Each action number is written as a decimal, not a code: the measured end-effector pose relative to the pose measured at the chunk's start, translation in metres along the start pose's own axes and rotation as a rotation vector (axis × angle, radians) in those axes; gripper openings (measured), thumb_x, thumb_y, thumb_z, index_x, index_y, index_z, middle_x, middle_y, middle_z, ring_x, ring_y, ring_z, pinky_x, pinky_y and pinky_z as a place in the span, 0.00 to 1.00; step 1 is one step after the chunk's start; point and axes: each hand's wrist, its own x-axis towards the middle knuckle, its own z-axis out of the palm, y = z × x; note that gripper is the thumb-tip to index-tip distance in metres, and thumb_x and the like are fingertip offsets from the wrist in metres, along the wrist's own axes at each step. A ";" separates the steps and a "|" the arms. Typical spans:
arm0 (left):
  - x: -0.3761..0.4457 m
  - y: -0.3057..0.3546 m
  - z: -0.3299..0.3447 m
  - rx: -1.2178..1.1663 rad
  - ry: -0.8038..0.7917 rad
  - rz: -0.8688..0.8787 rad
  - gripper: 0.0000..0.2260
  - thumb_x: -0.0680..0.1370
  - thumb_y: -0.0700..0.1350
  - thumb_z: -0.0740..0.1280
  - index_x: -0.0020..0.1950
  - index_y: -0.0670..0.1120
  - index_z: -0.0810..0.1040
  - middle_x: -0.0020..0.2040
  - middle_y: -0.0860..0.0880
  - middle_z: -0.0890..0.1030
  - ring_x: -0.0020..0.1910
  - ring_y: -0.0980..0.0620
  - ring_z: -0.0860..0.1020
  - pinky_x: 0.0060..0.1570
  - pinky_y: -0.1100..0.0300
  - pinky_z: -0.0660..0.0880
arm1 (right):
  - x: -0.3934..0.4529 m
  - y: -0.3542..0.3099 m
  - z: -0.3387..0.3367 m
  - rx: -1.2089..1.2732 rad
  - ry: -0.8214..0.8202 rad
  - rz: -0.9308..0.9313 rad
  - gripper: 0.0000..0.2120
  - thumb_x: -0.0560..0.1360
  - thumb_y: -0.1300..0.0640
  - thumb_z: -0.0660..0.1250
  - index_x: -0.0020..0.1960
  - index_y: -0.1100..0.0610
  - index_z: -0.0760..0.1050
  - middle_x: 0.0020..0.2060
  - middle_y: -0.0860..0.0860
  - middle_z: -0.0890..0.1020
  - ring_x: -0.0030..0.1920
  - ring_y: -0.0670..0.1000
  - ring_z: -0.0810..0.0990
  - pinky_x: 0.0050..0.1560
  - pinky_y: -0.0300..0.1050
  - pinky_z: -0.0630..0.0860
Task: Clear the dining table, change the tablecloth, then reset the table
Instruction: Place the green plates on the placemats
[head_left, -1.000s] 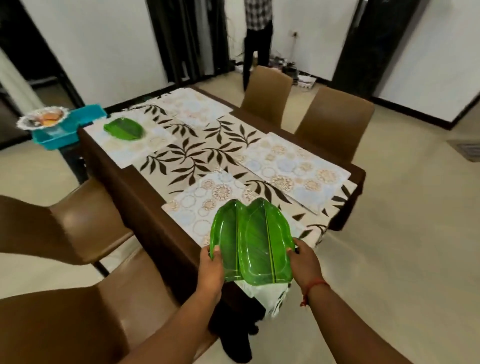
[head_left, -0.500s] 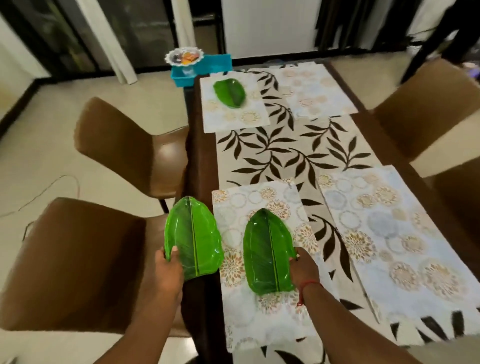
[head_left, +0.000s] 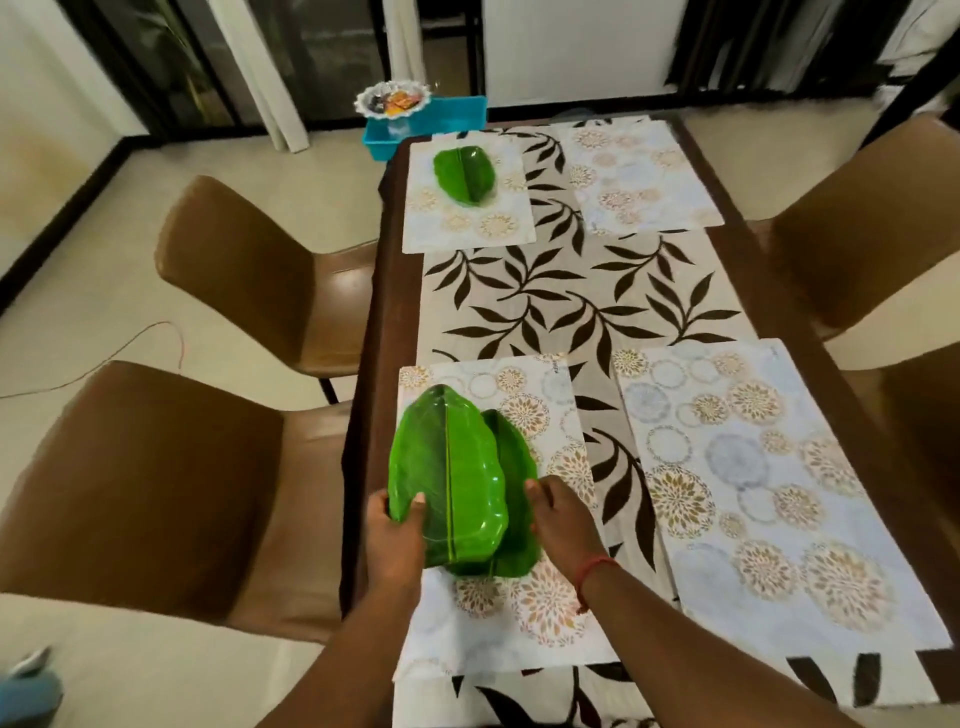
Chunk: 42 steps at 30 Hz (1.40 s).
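My left hand (head_left: 397, 535) grips the near edge of a green leaf-shaped plate (head_left: 447, 478), held over the near left placemat (head_left: 550, 415). A second green leaf plate (head_left: 517, 467) lies on that placemat, partly under the first. My right hand (head_left: 558, 519) touches this lower plate's right edge. A third green leaf plate (head_left: 465, 174) rests on the far left placemat (head_left: 467, 228). The brown table (head_left: 387, 312) carries a leaf-patterned runner (head_left: 571, 301) down its middle.
Two more floral placemats lie on the right, a near placemat (head_left: 769, 493) and a far placemat (head_left: 634, 176). Brown chairs (head_left: 156, 483) stand on both sides. A turquoise tray (head_left: 447, 117) with a white dish of items (head_left: 392, 98) sits beyond the table's far left corner.
My left hand has carried its plate rightward from beside the table edge, so it now overlaps the plate on the near placemat. My right hand stays at that plate's edge.
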 end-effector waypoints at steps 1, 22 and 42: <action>-0.006 -0.002 0.010 0.020 -0.059 0.017 0.09 0.78 0.40 0.71 0.55 0.48 0.73 0.49 0.43 0.82 0.44 0.47 0.81 0.42 0.52 0.79 | -0.006 -0.003 -0.006 0.052 0.015 0.006 0.11 0.80 0.45 0.63 0.45 0.52 0.72 0.38 0.49 0.77 0.39 0.53 0.77 0.43 0.52 0.77; -0.118 -0.019 0.190 0.174 0.032 0.063 0.18 0.84 0.51 0.60 0.70 0.42 0.70 0.61 0.36 0.78 0.53 0.38 0.79 0.54 0.45 0.76 | 0.006 0.154 -0.261 0.055 0.396 0.287 0.02 0.80 0.62 0.62 0.49 0.57 0.72 0.42 0.57 0.77 0.45 0.59 0.77 0.42 0.46 0.67; -0.241 -0.018 0.271 0.083 -0.103 0.079 0.10 0.85 0.50 0.58 0.64 0.49 0.71 0.55 0.46 0.79 0.48 0.48 0.80 0.45 0.51 0.79 | -0.014 0.168 -0.330 0.123 -0.019 0.178 0.22 0.77 0.38 0.62 0.61 0.54 0.73 0.57 0.56 0.79 0.54 0.57 0.80 0.56 0.54 0.77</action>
